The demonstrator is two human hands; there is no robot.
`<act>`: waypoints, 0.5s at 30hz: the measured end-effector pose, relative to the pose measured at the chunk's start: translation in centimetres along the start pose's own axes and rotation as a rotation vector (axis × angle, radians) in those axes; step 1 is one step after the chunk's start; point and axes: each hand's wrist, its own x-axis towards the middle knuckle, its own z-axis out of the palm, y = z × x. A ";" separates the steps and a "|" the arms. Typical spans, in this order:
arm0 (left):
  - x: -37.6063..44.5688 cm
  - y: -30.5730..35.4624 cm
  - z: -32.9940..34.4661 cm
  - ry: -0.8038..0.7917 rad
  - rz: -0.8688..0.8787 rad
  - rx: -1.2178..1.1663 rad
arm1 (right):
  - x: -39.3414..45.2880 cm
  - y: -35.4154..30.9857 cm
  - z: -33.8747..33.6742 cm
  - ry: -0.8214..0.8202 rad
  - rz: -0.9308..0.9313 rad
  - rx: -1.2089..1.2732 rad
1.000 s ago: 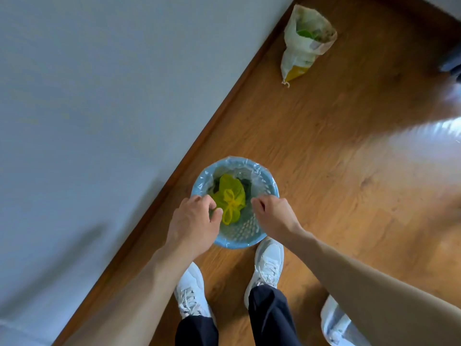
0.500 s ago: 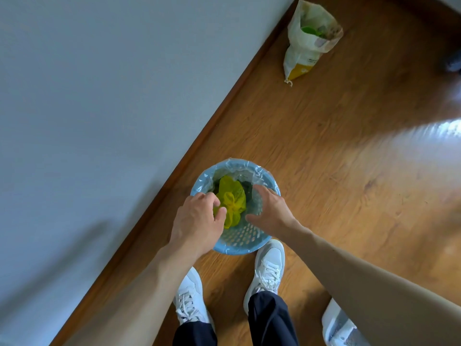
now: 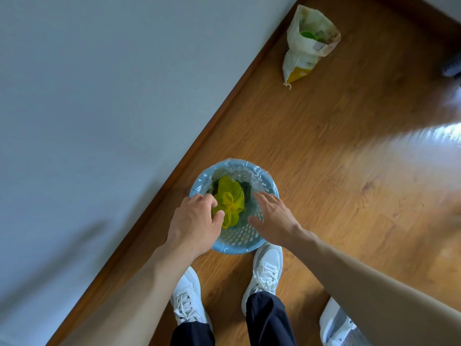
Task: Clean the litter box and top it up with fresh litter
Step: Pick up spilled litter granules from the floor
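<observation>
A round blue perforated waste basket (image 3: 232, 245) with a clear liner stands on the wooden floor by the wall. Inside it lies a knotted yellow-green bag (image 3: 230, 196). My left hand (image 3: 194, 221) hovers over the basket's left rim with curled fingers, and its thumb and fingertips pinch the bag's left edge. My right hand (image 3: 272, 216) is over the basket's right side with fingers spread and straight, holding nothing. An opened white and yellow litter bag (image 3: 309, 48) stands farther off by the baseboard, something green showing inside it.
A pale wall (image 3: 99, 121) with a brown baseboard runs diagonally on the left. My two white sneakers (image 3: 264, 268) stand just behind the basket. A white object (image 3: 336, 325) shows at the bottom right edge. Wooden floor stretches to the right.
My right hand has gone from curled at the bag's knot to spread open over the basket. My left hand has stayed at the bag's left edge.
</observation>
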 end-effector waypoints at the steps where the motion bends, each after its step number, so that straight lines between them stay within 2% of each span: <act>1: -0.1 0.0 0.0 -0.010 0.009 -0.002 | -0.2 -0.1 -0.1 0.001 -0.001 -0.005; 6: -0.5 0.6 -0.4 -0.020 0.036 -0.003 | -0.8 -0.3 -0.5 0.074 0.022 0.052; 12: -1.7 1.7 -2.0 0.004 0.021 0.012 | -2.1 -1.1 -2.4 0.213 0.072 -0.040; 15: -2.2 2.6 -3.2 0.014 0.023 0.013 | -2.5 -2.0 -3.6 0.224 0.068 -0.033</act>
